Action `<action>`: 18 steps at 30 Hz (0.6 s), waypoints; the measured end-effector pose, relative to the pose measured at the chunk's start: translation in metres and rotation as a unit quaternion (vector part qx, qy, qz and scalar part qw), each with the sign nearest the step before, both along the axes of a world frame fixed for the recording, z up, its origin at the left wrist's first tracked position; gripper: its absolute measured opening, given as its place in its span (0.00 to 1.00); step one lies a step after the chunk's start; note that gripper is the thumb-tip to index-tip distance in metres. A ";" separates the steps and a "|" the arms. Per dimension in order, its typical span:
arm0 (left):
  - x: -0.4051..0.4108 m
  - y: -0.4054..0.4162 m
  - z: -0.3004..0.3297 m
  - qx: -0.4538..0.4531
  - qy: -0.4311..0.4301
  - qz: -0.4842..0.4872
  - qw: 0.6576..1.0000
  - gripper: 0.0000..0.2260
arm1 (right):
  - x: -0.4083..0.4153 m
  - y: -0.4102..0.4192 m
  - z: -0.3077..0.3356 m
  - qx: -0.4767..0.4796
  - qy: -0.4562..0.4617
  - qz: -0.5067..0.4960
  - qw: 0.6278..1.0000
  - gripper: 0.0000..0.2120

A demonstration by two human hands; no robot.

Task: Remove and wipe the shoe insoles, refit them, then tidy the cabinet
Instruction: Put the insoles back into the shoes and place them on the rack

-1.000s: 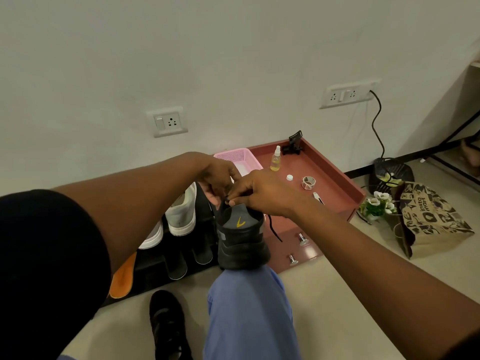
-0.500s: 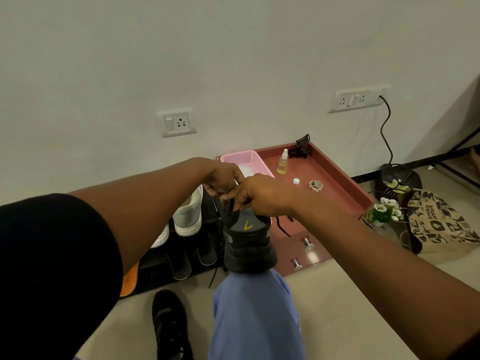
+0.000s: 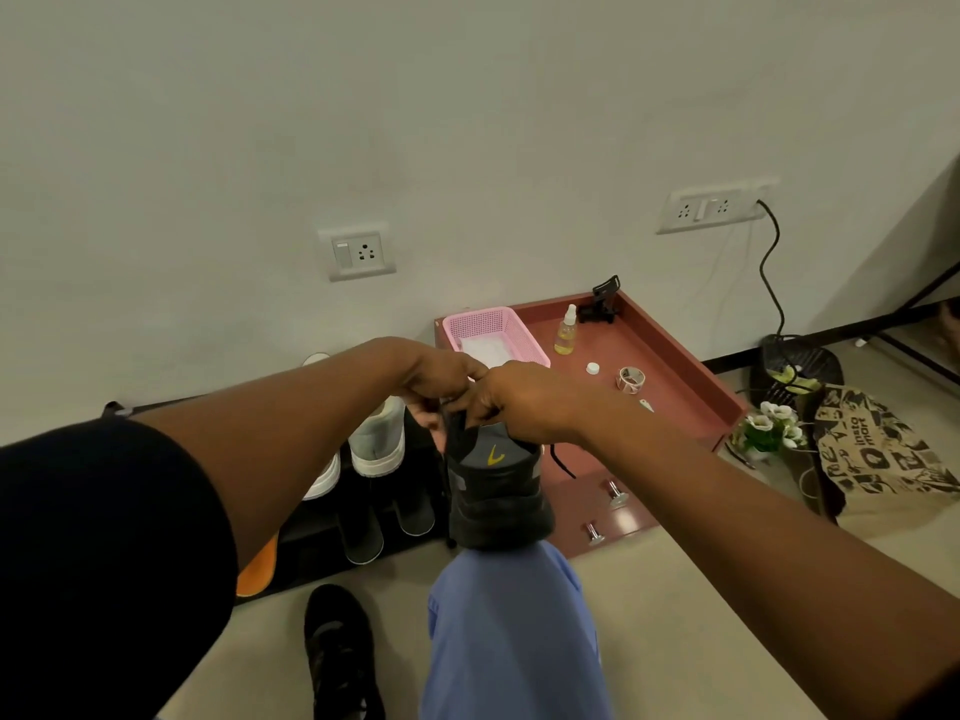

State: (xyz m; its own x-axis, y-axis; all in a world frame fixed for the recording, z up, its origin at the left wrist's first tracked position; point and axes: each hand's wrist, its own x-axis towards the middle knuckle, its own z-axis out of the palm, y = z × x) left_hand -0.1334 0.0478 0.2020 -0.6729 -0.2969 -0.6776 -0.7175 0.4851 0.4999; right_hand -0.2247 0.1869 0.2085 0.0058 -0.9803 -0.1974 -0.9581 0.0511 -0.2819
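Observation:
A black shoe (image 3: 493, 491) with a yellow mark on its heel rests heel-down on my knee, clad in blue trousers (image 3: 511, 631). My left hand (image 3: 441, 381) and my right hand (image 3: 511, 402) meet at the shoe's opening, fingers curled round its collar and laces. A black lace (image 3: 563, 462) hangs off to the right. The inside of the shoe and any insole there are hidden by my hands. The second black shoe (image 3: 340, 652) lies on the floor to the left of my leg.
A black shoe rack (image 3: 317, 537) holds white sneakers (image 3: 376, 439) and an orange insole (image 3: 257, 569). The red cabinet top (image 3: 649, 366) carries a pink basket (image 3: 496, 337), a spray bottle (image 3: 566, 332), a tape roll (image 3: 630, 379) and a cap. Flowers (image 3: 769, 428) and a paper bag (image 3: 878, 454) stand at the right.
My hands have shifted only slightly at the shoe's opening; the view has tilted a little, and the shoe stays on my knee.

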 end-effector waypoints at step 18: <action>0.002 -0.002 -0.004 -0.003 0.067 0.049 0.997 0.18 | -0.007 -0.003 -0.013 -0.040 -0.041 0.021 0.998 0.26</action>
